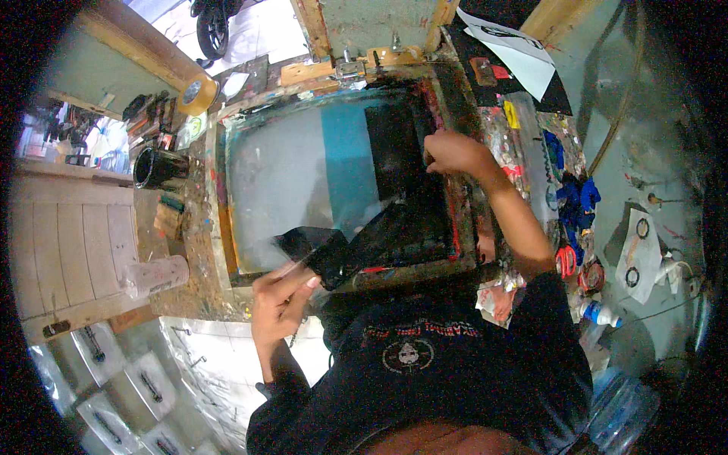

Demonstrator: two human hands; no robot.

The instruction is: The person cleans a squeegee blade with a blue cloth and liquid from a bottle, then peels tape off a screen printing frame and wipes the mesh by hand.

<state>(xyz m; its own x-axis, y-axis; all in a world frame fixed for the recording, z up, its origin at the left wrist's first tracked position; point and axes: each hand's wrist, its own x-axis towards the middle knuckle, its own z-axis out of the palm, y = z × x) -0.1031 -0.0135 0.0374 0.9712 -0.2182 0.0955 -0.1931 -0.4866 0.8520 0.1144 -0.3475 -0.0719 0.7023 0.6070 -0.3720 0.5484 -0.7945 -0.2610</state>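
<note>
A wooden-framed screen-printing screen (pixel 277 144) lies on the worktable in front of me, with a pale grey mesh, a teal band and a black area toward its right side. At its near edge, the fingers of my left hand (pixel 282 299) are closed on a limp black sheet-like piece (pixel 322 250). Folds of that piece rise over the near part of the mesh; its full extent blends into the black area. My right hand (pixel 455 154) is curled closed at the screen's right edge, beside the black area. Whatever its fingers hold is hidden.
Metal hinge clamps (pixel 350 70) sit at the far edge. A roll of brown tape (pixel 199 95), a dark cup (pixel 161 167) and a lying whitish cylinder (pixel 155 277) are on the left. Blue cloth (pixel 578 197), red-handled scissors (pixel 566 260) and a small bottle (pixel 600 312) are on the right.
</note>
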